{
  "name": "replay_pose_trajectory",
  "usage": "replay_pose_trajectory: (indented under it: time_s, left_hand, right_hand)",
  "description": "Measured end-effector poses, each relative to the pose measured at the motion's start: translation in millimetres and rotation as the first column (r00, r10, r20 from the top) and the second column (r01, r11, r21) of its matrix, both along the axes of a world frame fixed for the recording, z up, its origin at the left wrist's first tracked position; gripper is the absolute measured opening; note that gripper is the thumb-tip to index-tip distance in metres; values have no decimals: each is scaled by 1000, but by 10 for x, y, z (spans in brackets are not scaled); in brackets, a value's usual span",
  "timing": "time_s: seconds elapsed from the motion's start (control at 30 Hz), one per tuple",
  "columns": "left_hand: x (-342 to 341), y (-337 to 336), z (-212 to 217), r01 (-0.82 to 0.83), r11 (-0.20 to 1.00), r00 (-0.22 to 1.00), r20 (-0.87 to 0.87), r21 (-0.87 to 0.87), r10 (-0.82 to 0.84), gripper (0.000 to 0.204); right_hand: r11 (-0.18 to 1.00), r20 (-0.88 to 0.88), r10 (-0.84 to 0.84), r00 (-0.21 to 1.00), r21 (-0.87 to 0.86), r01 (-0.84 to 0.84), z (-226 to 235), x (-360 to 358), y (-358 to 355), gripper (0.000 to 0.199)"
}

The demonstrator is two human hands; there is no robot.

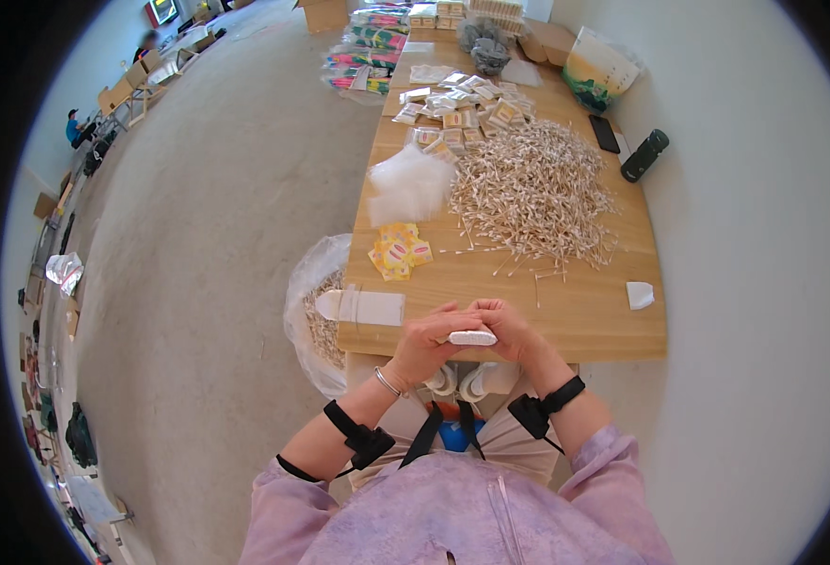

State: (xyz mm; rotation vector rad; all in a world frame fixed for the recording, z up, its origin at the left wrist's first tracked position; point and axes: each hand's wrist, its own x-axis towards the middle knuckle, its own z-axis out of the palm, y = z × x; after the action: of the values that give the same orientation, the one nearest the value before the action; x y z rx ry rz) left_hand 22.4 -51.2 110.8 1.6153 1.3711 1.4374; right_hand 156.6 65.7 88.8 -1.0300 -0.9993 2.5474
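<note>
Over the near edge of a long wooden table point(584, 311), my left hand point(429, 344) and my right hand point(509, 328) meet around a small flat white packet point(472, 337), fingers curled onto it from both sides. Farther up the table lies a big heap of thin cotton swabs point(532, 193). To its left sits a loose pile of clear small bags point(408, 185). Several small yellow packets point(399, 252) lie between the bags and my hands. A white flat piece point(363, 306) rests on the table's near left corner.
A plastic bag with swabs point(313, 315) hangs at the table's left. Finished small packs point(462, 105) crowd the far end, with a phone point(605, 134), a black bottle point(644, 155) and a small white scrap point(640, 295) on the right. Cartons and seated people point(74, 127) are far left.
</note>
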Motion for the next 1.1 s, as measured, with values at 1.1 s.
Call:
replay_pose_trajectory:
  time_s: [1.1]
  left_hand:
    - [31, 106, -972, -120, 928, 981, 103, -354, 166, 17]
  right_hand:
    - [407, 130, -46, 990, 908, -101, -618, 257, -107, 14]
